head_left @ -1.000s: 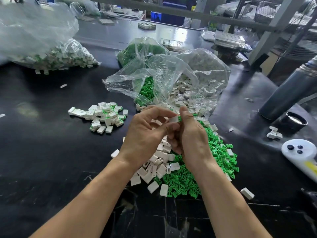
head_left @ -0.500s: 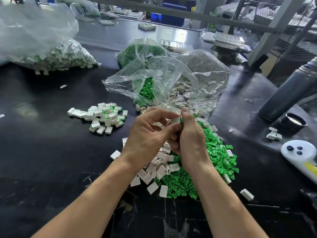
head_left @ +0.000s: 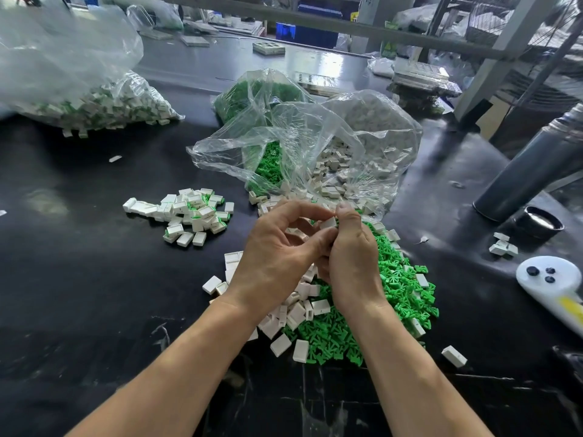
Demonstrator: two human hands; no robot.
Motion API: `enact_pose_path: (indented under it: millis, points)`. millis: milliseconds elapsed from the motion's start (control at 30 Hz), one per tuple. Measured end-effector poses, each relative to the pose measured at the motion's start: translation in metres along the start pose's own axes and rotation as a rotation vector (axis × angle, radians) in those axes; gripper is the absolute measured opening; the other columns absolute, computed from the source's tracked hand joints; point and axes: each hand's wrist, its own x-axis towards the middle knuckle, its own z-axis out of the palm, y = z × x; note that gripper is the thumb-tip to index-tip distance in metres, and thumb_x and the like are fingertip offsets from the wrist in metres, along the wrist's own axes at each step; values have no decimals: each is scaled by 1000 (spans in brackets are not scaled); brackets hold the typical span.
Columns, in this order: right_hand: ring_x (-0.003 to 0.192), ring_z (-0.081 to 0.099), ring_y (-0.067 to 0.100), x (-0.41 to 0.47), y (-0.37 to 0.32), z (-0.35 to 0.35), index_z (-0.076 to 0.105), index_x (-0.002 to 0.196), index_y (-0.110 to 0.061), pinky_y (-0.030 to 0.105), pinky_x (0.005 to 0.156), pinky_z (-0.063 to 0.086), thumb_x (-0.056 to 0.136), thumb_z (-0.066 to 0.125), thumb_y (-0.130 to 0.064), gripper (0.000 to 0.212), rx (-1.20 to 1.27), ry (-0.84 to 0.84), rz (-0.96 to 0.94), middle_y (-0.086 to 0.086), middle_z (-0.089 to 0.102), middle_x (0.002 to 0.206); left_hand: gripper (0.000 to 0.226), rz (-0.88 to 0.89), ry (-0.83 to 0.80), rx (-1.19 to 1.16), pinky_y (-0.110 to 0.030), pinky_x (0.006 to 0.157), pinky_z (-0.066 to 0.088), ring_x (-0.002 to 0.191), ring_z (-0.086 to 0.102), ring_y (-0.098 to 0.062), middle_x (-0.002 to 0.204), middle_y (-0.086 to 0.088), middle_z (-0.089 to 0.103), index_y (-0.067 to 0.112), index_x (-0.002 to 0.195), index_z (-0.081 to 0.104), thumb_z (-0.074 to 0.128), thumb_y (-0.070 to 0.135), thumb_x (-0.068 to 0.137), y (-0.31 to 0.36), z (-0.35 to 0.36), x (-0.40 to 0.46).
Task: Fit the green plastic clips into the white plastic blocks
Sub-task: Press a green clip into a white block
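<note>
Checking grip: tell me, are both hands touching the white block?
Touching. Head view: left hand and right hand fingertips pinch the white block between them.

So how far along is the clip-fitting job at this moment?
Done: a small pile of fitted blocks, green showing in them, lies left of the hands, and a bag of similar pieces sits far left. In hand: the left hand and right hand both pinch one white block. Left: loose heaps of blocks and clips, plus two open bags of more. Most remains.
</note>
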Motion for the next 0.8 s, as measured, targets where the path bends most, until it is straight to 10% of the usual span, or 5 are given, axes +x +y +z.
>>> enact_pose_path:
  millis: [300, 800]
  points:
    - [78, 76, 10, 4, 8, 3, 79, 71, -34, 24, 66, 59, 102, 33, -37, 55, -27, 39, -67, -2, 78, 78, 14, 22, 35, -11, -22, 66, 58, 73, 69, -9, 96, -10, 73, 16, 100, 74, 79, 11, 88, -3, 5, -1]
    - [66, 71, 4, 0, 4, 5, 74, 67, -51, 21, 59, 56, 101, 34, -39, 54, -96, 88, -140, -14, 73, 67, 13, 27, 24, -45, -28, 75, 62, 84, 75, -22, 99, -10, 74, 10, 100, 76, 80, 10, 87, -2, 4, -1]
